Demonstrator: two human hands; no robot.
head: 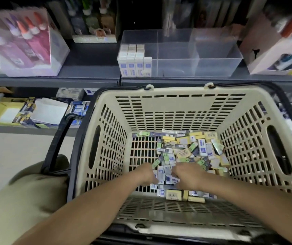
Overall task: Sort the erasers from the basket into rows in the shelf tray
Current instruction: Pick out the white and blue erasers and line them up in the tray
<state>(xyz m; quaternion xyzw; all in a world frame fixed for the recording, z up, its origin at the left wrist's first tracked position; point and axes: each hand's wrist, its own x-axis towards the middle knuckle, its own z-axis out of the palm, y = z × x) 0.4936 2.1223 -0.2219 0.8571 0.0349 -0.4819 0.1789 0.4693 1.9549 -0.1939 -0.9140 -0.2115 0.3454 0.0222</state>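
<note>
Two bare forearms reach over the near rim of the cream slotted basket (180, 110), and down in it the left hand (146, 174) and right hand (185, 175) meet, fingers curled in around a small bunch of white erasers (166, 175) gathered between them. The mixed pile of erasers (191, 151), green, yellow and white, covers the right and near part of the basket floor. A loose two-handed clutch will probably shed pieces on the lift to the shelf, and a stray green or yellow one could ride along into the wrong row. The clear shelf tray (212, 66) sits above and beyond the basket. Its left compartment holds upright white rows (134, 62), which a careless push may topple. The tray stands on a grey shelf (88, 68), with a box of glue bottles (26, 41) to its left. Pale floor (9, 156) shows below.
</note>
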